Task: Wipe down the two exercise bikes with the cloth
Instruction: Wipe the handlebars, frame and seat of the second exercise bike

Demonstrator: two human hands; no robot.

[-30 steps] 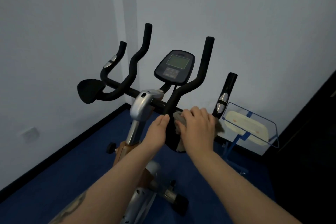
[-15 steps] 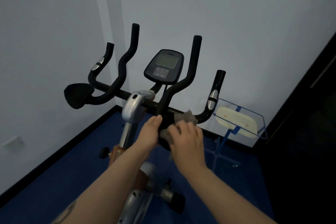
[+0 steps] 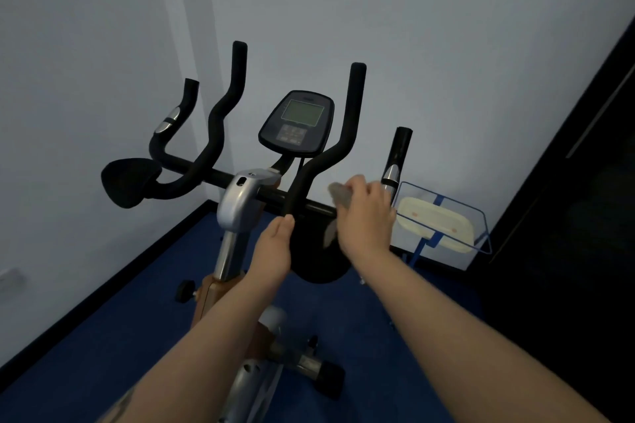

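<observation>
Item: exercise bike (image 3: 240,203), centre of view, standing on blue floor (image 3: 103,319) against pale wall (image 3: 446,45); black handlebar (image 3: 309,206) with four upright grips; console (image 3: 297,122) mounted far of the bar, screen unlit; second bike not in view.

Item: cloth (image 3: 340,194), grey, small; bunched in the right hand (image 3: 366,216), fingers curled round it, held at the right stretch of the handlebar between the inner right grip and the outer right grip (image 3: 395,161); whether it presses the bar or hangs just off it cannot be told.

Item: left hand (image 3: 275,251), fingers straight and together, tips resting against the lower end of the inner right grip; it holds nothing; the hands sit apart, the grip's foot and a dark pad (image 3: 312,251) between them.

Item: blue-framed stand (image 3: 443,220) with pale tray, right and far of the bike; untouched.

Step in hand, judged: wiping the right half of the handlebar. Handling note: wrap the cloth round the tube rather than dabbing the top; draw it outward and up the outer grip, chrome band included; let the left hand steady the bar; refold to a clean face before the console; left grips, frame and second bike probably remain.
</observation>
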